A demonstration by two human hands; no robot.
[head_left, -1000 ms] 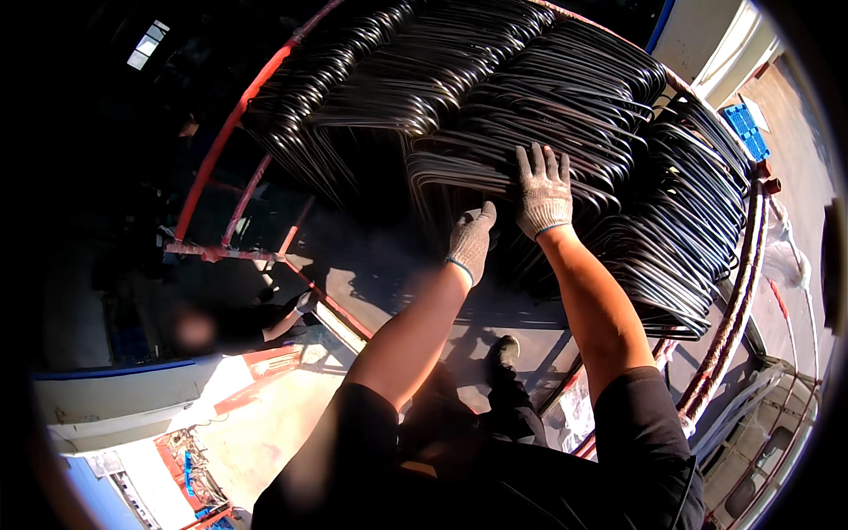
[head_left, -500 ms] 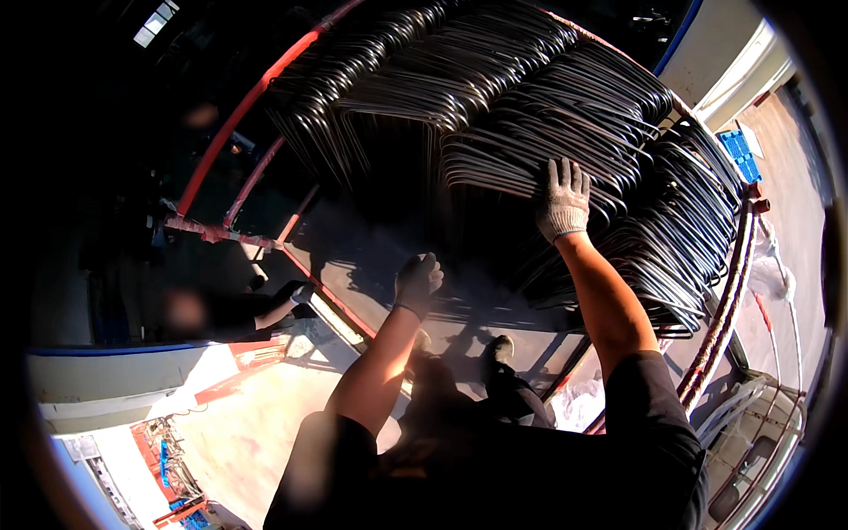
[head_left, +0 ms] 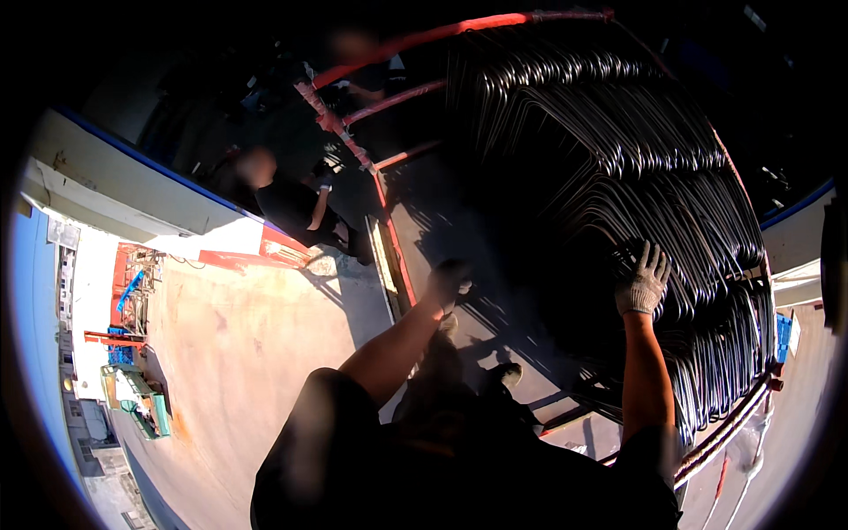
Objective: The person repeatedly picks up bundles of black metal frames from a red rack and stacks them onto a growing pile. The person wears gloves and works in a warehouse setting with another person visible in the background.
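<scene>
Bent black rods (head_left: 654,199) stood stacked in dense rows, spreading from one o'clock to four. The gloved right hand (head_left: 645,281) lay against them at three o'clock, its grip open, fingers outstretched. The left hand (head_left: 449,284) hung near the centre, apart from the rods, dim and blurred; I couldn't tell whether its grip was open or closed. A red rail (head_left: 495,22) ran past twelve o'clock. A co-worker (head_left: 296,212) was near ten, and a green container (head_left: 159,415) sat at eight.
</scene>
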